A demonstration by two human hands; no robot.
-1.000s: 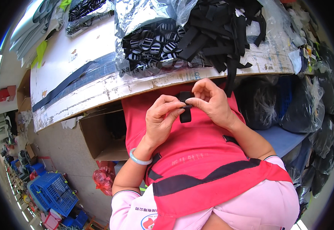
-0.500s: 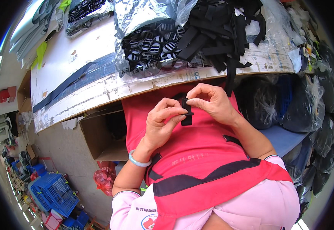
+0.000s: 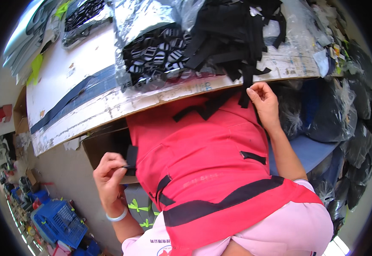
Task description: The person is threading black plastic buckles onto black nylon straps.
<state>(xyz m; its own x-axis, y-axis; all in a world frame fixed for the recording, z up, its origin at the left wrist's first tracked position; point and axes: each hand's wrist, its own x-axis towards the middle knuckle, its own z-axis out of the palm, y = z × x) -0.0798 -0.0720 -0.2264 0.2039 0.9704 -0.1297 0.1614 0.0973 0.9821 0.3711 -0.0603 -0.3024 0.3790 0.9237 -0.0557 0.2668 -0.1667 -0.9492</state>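
At the left, beside the red apron (image 3: pixel 203 149), my left hand (image 3: pixel 110 173) is closed on a short black strap (image 3: pixel 131 160); a small dark piece shows at its fingertips, too blurred to name. Under the table's front edge, my right hand (image 3: pixel 264 102) has thumb and forefinger pinched at the edge of a black webbing strap (image 3: pixel 245 87) that hangs from a heap of black straps (image 3: pixel 224 36). Another black strap (image 3: pixel 205 110) lies bent across the top of the apron.
On the worn white table (image 3: pixel 88 115) sits a clear bag of black buckles (image 3: pixel 156 53), with a second bag (image 3: pixel 85 17) farther left. An open cardboard box (image 3: pixel 96 147) is below the table. Filled dark plastic bags (image 3: pixel 328 115) are at the right. A blue crate (image 3: pixel 60 222) stands lower left.
My hands have parted. The left has moved down and left with the short black strap; the right has moved right to the hanging strap. The view has shifted slightly.
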